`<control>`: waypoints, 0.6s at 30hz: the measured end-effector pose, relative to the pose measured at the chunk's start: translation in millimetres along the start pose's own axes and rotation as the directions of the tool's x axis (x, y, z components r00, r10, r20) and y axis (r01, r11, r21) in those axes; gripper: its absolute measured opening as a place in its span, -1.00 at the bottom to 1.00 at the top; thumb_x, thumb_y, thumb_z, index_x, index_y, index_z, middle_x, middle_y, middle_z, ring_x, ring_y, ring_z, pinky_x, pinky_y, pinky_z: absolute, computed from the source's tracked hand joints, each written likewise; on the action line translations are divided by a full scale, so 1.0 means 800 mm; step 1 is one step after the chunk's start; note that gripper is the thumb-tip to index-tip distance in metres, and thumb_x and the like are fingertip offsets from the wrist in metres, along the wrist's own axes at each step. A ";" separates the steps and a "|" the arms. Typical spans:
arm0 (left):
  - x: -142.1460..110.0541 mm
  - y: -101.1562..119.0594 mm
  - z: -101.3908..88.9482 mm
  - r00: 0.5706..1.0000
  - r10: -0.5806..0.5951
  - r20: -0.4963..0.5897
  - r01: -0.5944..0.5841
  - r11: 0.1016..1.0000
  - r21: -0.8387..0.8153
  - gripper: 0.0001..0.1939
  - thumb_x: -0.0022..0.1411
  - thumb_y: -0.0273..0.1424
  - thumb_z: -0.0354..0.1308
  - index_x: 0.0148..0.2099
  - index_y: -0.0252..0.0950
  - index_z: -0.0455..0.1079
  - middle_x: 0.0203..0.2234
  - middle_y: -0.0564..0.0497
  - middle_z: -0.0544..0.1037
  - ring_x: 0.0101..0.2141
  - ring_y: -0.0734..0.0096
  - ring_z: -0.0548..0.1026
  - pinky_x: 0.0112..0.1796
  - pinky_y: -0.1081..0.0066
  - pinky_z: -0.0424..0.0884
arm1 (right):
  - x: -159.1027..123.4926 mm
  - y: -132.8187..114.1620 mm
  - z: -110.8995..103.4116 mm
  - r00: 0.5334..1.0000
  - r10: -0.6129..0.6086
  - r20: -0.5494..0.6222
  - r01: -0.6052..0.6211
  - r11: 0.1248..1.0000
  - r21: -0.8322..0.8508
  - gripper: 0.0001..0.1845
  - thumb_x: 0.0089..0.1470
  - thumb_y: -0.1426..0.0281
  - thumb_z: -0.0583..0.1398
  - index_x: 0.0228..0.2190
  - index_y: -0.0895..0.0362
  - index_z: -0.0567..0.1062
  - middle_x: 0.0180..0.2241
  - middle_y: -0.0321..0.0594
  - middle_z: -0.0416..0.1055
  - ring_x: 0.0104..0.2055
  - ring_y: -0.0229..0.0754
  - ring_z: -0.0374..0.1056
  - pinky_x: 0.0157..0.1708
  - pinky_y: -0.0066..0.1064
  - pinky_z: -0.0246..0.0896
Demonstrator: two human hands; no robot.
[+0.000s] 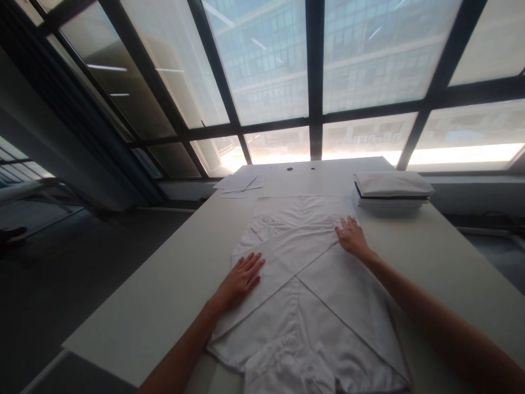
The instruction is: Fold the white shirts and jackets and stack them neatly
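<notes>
We see a white garment (pixel 295 251) lying along the middle of a pale table (pixel 164 295), its layers crossing on the diagonal and its near end crumpled, running out of view. Our left hand (pixel 241 278) rests palm down on the garment's left side, its fingers loosely spread. Our right hand (pixel 351 235) lies farther off, on the garment's right edge, fingers a little apart (we cannot tell whether its hidden thumb presses any cloth). Small creases gather between the hands and the far end. Just right of that end, we have a stack of folded cloth (pixel 392 187), whitish with a dark layer; at the far left lie loose papers (pixel 244 180). Dark-framed windows (pixel 262 65) stand beyond the table.
</notes>
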State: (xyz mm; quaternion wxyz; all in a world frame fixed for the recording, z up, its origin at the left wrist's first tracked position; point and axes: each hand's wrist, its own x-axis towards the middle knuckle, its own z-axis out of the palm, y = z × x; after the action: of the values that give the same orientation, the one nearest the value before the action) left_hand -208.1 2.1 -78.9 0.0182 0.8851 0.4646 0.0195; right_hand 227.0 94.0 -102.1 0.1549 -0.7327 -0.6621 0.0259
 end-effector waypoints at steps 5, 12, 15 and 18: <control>-0.002 0.000 0.004 1.000 0.002 -0.007 -0.002 1.000 0.019 -0.45 0.52 -0.11 -0.20 0.46 -0.01 -0.07 0.41 0.06 0.01 0.39 0.25 -0.04 0.33 0.08 -0.04 | -0.087 0.004 0.006 0.995 -0.087 0.054 0.090 0.994 -0.063 -0.29 0.32 0.05 -0.12 0.34 0.16 0.15 0.41 0.05 -0.07 0.44 0.13 -0.20 0.31 0.07 -0.15; -0.001 0.000 0.008 1.000 -0.013 -0.009 0.013 0.999 0.038 -0.45 0.52 -0.11 -0.24 0.47 0.00 -0.11 0.43 0.10 -0.04 0.40 0.25 -0.08 0.34 0.07 -0.08 | -0.108 0.002 0.006 0.990 -0.129 0.056 0.134 0.986 -0.099 -0.29 0.32 0.06 -0.13 0.36 0.11 0.12 0.42 0.00 -0.10 0.45 0.06 -0.22 0.35 0.04 -0.29; 0.001 0.002 0.011 0.999 -0.048 -0.022 0.048 0.998 0.032 -0.45 0.52 -0.13 -0.25 0.47 -0.01 -0.10 0.43 0.09 -0.04 0.40 0.24 -0.07 0.33 0.07 -0.06 | -0.089 0.003 0.007 0.989 -0.138 0.055 0.143 0.984 -0.108 -0.31 0.33 0.07 -0.12 0.36 0.11 0.12 0.42 0.00 -0.08 0.45 0.04 -0.21 0.36 0.00 -0.31; 0.012 0.003 0.014 0.996 -0.072 -0.044 0.072 0.997 0.021 -0.46 0.52 -0.15 -0.24 0.47 -0.02 -0.06 0.43 0.08 -0.03 0.40 0.23 -0.05 0.33 0.07 -0.03 | -0.068 0.007 0.011 0.988 -0.144 0.058 0.150 0.982 -0.116 -0.31 0.34 0.08 -0.12 0.36 0.11 0.11 0.42 0.00 -0.08 0.45 0.03 -0.21 0.36 -0.01 -0.31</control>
State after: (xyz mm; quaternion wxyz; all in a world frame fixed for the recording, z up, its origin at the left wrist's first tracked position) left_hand -200.4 8.8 -89.5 -0.0010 0.8673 0.4967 0.0326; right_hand 223.3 42.2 -120.9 0.0958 -0.6889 -0.7184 -0.0075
